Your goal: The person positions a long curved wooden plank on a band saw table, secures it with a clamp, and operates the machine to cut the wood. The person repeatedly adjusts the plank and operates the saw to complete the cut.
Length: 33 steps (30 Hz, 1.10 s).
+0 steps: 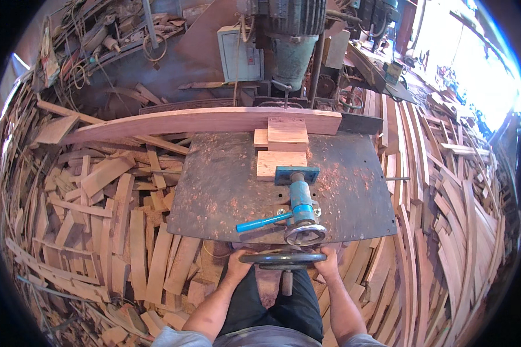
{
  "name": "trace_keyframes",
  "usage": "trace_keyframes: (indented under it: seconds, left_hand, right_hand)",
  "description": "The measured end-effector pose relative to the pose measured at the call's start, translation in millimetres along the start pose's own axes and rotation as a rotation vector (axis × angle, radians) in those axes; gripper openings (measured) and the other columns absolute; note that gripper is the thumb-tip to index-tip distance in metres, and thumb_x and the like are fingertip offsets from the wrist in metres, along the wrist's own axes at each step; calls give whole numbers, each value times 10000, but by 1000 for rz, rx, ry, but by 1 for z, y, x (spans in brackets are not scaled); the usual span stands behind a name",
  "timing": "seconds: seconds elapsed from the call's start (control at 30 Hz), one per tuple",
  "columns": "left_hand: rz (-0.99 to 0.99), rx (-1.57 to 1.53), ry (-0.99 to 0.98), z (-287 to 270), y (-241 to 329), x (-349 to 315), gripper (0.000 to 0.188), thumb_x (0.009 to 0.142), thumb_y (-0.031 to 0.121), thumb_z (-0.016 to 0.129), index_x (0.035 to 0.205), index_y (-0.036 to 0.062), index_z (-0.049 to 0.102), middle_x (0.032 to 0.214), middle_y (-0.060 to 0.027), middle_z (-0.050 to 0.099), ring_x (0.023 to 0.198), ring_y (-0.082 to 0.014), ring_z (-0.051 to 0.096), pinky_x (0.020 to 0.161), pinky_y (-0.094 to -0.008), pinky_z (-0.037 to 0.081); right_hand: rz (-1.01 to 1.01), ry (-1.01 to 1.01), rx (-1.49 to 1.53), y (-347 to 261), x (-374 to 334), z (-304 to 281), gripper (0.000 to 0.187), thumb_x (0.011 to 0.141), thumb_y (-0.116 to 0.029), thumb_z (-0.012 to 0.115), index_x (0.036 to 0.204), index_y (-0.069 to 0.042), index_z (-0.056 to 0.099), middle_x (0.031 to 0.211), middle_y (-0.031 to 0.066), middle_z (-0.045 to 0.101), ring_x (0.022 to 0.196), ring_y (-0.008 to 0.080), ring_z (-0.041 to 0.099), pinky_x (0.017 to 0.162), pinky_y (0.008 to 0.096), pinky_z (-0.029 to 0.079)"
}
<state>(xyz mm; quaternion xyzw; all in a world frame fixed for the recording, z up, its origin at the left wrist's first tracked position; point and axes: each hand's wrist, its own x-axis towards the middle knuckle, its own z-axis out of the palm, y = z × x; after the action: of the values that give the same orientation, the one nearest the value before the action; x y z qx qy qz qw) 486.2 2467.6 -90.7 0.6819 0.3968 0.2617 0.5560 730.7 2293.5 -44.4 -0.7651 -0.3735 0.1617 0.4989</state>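
Both of my hands are on a dark handwheel (283, 259) below the front edge of the machine table (226, 191). My left hand (238, 263) grips its left rim, and my right hand (328, 260) grips the right rim. On the table, a blue clamp (301, 196) with a lever and a small metal wheel presses toward wooden blocks (282, 163). Beyond the blocks, a long reddish wooden board (214, 122) stands on edge across the back of the table. A drill head (295, 58) hangs above the board, its bit close to the board's top edge.
Offcut heaps (116, 196) fill the left side. Long wooden strips (411, 156) lie stacked on the right. A pale electrical box (240, 55) stands behind the table. Wood chips (341, 176) are scattered on the tabletop.
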Motion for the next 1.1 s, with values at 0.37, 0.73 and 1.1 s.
trace_keyframes:
  seconds: [0.37,0.73,1.1]
  left_hand:
    - [-45,-21,6,1,-8,1,180,850,169,736,937,12,729,890,-108,734,862,-182,694,800,-304,520]
    - [-36,-44,0,0,-5,-1,181,850,170,737,942,14,730,908,-111,732,874,-187,692,803,-306,517]
    - [-36,-14,-3,0,-4,-1,221,858,217,740,942,13,726,905,-112,733,877,-185,692,803,-311,519]
  right_hand:
    - [-39,24,-52,1,1,1,417,772,-133,768,529,-17,449,475,90,432,455,148,381,454,375,326]
    - [-27,17,-20,-10,1,-1,435,794,-139,763,525,-23,442,471,73,444,463,136,392,461,358,352]
    - [47,10,-32,-7,1,0,460,801,-141,767,529,-27,415,467,56,428,464,111,385,433,359,337]
